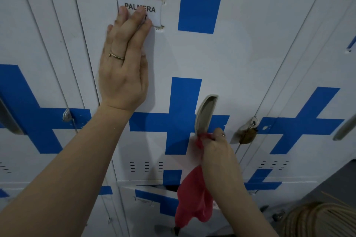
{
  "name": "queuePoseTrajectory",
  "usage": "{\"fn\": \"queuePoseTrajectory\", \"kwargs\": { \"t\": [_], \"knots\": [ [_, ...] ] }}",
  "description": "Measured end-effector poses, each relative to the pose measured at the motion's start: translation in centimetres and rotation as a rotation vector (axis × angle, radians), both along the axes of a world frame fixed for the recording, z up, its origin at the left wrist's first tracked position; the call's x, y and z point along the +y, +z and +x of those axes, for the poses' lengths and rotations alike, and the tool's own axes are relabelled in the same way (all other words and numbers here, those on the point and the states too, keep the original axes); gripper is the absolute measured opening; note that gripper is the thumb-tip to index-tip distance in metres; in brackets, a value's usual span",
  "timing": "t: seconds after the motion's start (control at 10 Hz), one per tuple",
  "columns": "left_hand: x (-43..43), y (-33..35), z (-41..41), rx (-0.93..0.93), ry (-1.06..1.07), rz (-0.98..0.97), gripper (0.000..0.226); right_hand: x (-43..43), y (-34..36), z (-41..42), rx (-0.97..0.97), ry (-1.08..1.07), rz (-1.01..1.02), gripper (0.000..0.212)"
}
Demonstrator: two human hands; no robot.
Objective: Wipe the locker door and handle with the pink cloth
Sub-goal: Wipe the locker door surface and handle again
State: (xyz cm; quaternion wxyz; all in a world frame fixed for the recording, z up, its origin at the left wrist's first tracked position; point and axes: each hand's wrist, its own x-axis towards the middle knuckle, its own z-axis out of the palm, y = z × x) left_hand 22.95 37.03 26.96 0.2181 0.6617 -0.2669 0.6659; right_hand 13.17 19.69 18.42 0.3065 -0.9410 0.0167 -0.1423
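The thin, crumpled pink cloth point(194, 202) is in the right hand point(217, 150). Its upper end is bunched between the curled fingers point(218, 133) and the thumb, and this bunched part touches the bottom end of the grey-white, long recessed handle point(206, 109). The rest of the cloth hangs down loosely below the hand, in front of the lower edge of the door. A thin ring is on one finger of this hand.

The handle stands near the right edge of the white metal locker door point(231, 59), on the painted blue cross stripes point(183, 102). Just beside it, at the right edge, hangs a small brass-coloured padlock point(247, 135).

The left hand point(123, 75) lies flat on the upper left part of the door, fingers straight and close together, holding nothing. Its fingertips cover the lower left part of a white paper name label point(154, 11) in a recessed frame. A thin gold ring point(116, 56) is on one finger.

Short black vent slots point(146, 166) are near the lower edge of the door.
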Motion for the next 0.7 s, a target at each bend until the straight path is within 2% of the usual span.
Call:
{"fn": "queuePoseTrajectory", "kwargs": {
  "t": [0.1, 0.2, 0.3, 0.4, 0.5, 0.6, 0.7],
  "knots": [
    [0.1, -0.1, 0.0, 0.004, -0.002, 0.004, 0.035, -1.8, -0.5, -1.0, -0.221, -0.063, 0.123, 0.020],
    [0.0, 0.0, 0.0, 0.008, -0.006, -0.004, 0.035, -2.5, -0.1, -0.1, -0.619, -0.185, 0.076, 0.027],
    [-0.1, 0.0, 0.0, 0.008, -0.007, -0.011, 0.035, -1.4, -0.8, 1.9, -0.716, -0.160, 0.179, 0.039],
    [0.0, -0.1, 0.0, -0.010, 0.008, 0.003, 0.036, -0.5, -4.8, 2.0, -0.521, -0.090, 0.201, 0.034],
    [0.0, -0.1, 0.1, -0.007, 0.020, -0.010, 0.035, -0.5, -7.9, 1.0, -0.144, -0.085, 0.328, 0.016],
    [0.1, 0.0, 0.0, 0.000, 0.014, -0.017, 0.036, 0.2, -6.4, 0.5, -0.071, -0.093, 0.584, 0.032],
    [0.2, -0.1, 0.2, 0.010, 0.007, -0.021, 0.035, 0.2, -6.7, 1.0, -0.172, -0.057, 0.716, 0.023]
  ]
}}
